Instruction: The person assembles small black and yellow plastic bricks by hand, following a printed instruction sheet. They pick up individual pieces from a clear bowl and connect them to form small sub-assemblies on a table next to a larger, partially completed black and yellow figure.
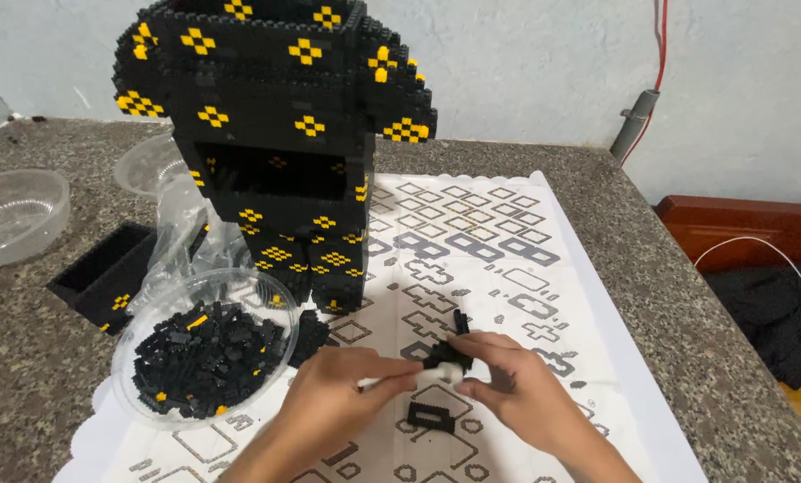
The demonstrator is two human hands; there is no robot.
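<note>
Both my hands are meeting over the patterned white paper mat.
My left hand and right hand are pinching one small black brick cluster together, right of the clear plastic bowl of black bricks; fingers are hiding its joints.

Looks like a home hobby corner: speckled stone counter against a plain painted wall, patterned white mat spread out, wooden furniture at three o'clock, cables dangling at one o'clock.
</note>
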